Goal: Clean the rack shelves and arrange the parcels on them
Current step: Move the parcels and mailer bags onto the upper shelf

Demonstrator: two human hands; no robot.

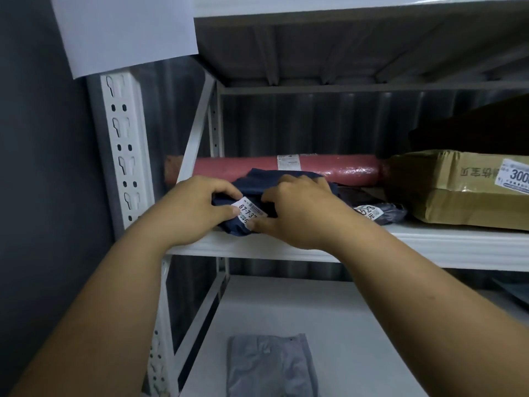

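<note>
A dark blue soft parcel with a white label lies at the left front of the middle shelf of a white metal rack. My left hand grips its left end, thumb near the label. My right hand holds its right side, fingers curled over the top and thumb under the label. Behind it lies a long pink rolled parcel. To the right sit a small dark labelled bag and a tan paper-wrapped parcel.
A grey flat parcel lies on the lower shelf. The perforated white rack post stands at the left by a dark wall. A white paper sheet hangs above it. The upper shelf's underside is close overhead.
</note>
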